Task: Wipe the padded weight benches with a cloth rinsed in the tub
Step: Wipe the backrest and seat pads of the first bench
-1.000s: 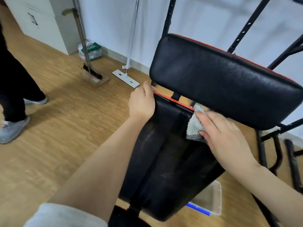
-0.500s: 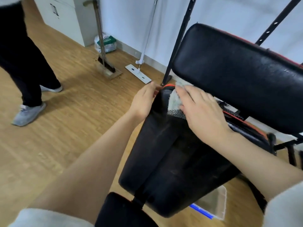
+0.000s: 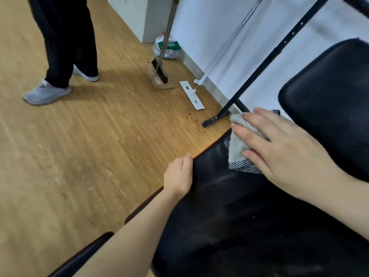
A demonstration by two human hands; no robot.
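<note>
Our right hand (image 3: 285,148) lies flat, fingers straight, pressing the grey cloth (image 3: 237,142) onto the far end of the black seat pad (image 3: 229,216), right by its left edge. Our left hand (image 3: 178,176) curls over that same edge closer to us, gripping it. The backrest pad (image 3: 329,100) sits just past the cloth. Out on the wood floor (image 3: 79,156), a flat mop (image 3: 191,95) and broom (image 3: 159,74) lean on the wall (image 3: 209,27), with someone's legs (image 3: 65,47) nearby.

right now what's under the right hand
A grey cloth, pressed flat onto the black bench pad by the right hand. The hand hides much of the cloth.
</note>
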